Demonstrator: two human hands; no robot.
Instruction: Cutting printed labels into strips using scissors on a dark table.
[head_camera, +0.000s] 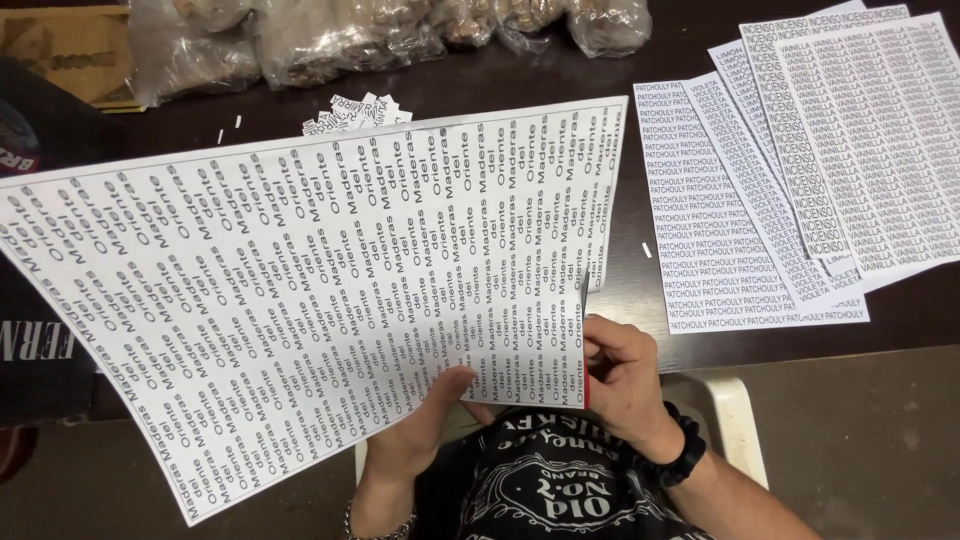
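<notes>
Head view, looking down: nearest the camera is a black printed shirt (560, 480), with a bead bracelet on the left wrist and a black wristband (688, 450) on the right. Just above them the left hand (425, 425) pinches the lower edge of a large white sheet of printed labels (300, 280), thumb on top of the paper and fingers hidden underneath. The right hand (620, 375) is closed on the sheet's lower right corner, fingers curled around the edge; a thin red strip shows at the thumb, too small to identify. The sheet is held up off the dark table (620, 290), tilted, and spans from the left edge of the picture to past the middle. To the right, 4 or so similar label sheets (800, 170) lie fanned and overlapping on the table. Beyond the held sheet sits a small heap of cut label slips (355, 112), and at the far edge several clear plastic bags (330, 35) with brownish contents
</notes>
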